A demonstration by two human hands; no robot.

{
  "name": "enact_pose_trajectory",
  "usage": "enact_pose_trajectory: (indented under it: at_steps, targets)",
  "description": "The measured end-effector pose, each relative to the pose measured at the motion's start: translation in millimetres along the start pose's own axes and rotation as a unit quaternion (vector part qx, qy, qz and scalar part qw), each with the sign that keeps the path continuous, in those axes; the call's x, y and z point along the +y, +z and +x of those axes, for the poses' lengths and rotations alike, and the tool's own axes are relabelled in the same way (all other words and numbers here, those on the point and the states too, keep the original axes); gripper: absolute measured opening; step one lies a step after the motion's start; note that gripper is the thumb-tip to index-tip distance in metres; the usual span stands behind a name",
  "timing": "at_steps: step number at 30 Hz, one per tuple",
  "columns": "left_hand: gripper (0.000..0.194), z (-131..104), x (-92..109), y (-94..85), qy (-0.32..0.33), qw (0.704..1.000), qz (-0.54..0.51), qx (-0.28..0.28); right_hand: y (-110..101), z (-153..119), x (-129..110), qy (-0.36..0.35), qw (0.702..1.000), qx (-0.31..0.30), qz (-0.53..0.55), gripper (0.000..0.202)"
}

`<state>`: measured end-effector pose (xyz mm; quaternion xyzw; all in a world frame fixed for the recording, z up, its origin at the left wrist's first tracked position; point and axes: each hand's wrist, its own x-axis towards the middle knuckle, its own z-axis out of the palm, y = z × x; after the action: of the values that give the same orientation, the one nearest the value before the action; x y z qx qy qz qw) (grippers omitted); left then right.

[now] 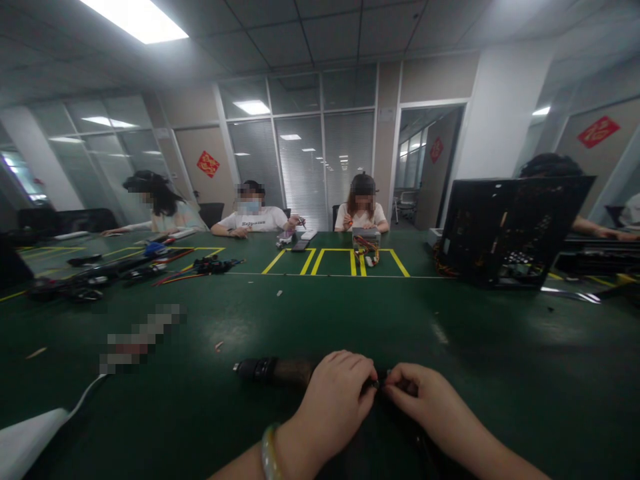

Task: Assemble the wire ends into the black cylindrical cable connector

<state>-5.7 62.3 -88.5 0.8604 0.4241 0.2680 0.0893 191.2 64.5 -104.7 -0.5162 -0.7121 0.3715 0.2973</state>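
My left hand (339, 400), with a pale green bangle at the wrist, is closed in a pinch just above the green table. My right hand (420, 393) pinches close beside it, fingertips almost meeting those of the left. Between them is a small dark piece (379, 383), too small and dim to name. Behind my left hand lies a dark drill-like tool (273, 370) with a ringed black front and a silver tip pointing left; my hand hides its rear. Something long and black, hard to make out, runs below my hands.
A large black computer case (510, 230) stands at the right. Bundled cables and black parts (200, 267) lie at the left. A white cable (86, 392) leads to a blurred-out item. Several people sit around the table (320, 313); one across handles a metal box with coloured wires (367, 240).
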Motion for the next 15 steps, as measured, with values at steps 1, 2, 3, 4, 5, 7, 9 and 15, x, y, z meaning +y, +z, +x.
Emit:
enact_pose_trajectory:
  at_steps: [1, 2, 3, 4, 5, 7, 9, 15]
  targets:
    - [0.015, -0.2, 0.1, -0.1, 0.002, 1.0, -0.002, -0.001, 0.1, -0.1, -0.1, 0.0, 1.0, -0.002, 0.004, 0.011]
    - [0.016, -0.3, 0.2, -0.2, 0.003, 1.0, -0.004, -0.001, 0.4, -0.1, 0.0, -0.001, 1.0, -0.003, 0.007, 0.01]
    - [0.016, -0.4, 0.3, -0.4, 0.004, 1.0, -0.007, -0.001, 0.8, -0.1, 0.4, -0.001, 1.0, -0.002, 0.009, 0.01]
    - [0.017, -0.5, 0.5, -0.6, 0.004, 1.0, -0.009, -0.002, 1.2, 0.0, 0.8, -0.003, 1.0, 0.0, 0.009, 0.01]
    - [0.018, -0.5, 0.6, -0.8, 0.003, 1.0, -0.011, -0.001, 1.6, 0.2, 1.3, -0.004, 1.0, 0.003, 0.009, 0.01]
    - [0.018, -0.4, 0.8, -1.2, -0.002, 1.0, -0.013, 0.0, 2.0, 0.5, 1.7, -0.005, 1.0, 0.007, 0.01, 0.01]
    - [0.018, -0.4, 0.7, -1.3, -0.006, 1.0, -0.013, 0.002, 1.9, 0.7, 0.8, -0.003, 1.0, 0.006, 0.014, 0.011]
    - [0.016, -1.8, -0.8, -0.6, -0.006, 1.0, -0.006, -0.002, 0.8, -0.7, -2.6, -0.005, 1.0, -0.001, 0.024, 0.011]
